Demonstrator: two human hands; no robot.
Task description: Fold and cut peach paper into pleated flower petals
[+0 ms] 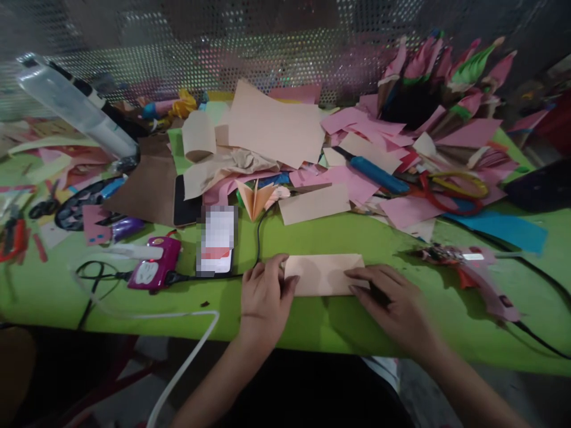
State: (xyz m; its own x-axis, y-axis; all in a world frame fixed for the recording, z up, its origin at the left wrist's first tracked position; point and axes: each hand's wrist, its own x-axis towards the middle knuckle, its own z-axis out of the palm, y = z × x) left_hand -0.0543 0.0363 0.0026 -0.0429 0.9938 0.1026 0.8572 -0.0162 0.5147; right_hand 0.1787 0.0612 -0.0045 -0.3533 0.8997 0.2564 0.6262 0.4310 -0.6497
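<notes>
A pale peach sheet of folded paper [323,276] lies lengthwise at the front of the green table, its long sides running left to right. My left hand [266,295] grips its left end, thumb at the lower edge and fingers curled at the corner. At the other end, my right hand [392,303] pinches the paper between thumb and fingertips. Just beyond the hands stands a small folded peach paper piece [255,199], pleated like a fan. A flat peach paper strip [314,204] rests behind the folded paper.
A pink glue gun [486,279] lies at right with its cord. Left are a phone [217,241] and a magenta power adapter [154,264] with cables. Scissors [455,193], a blue-handled tool [379,174] and heaped paper scraps [276,128] fill the back, below a perforated metal panel [223,53].
</notes>
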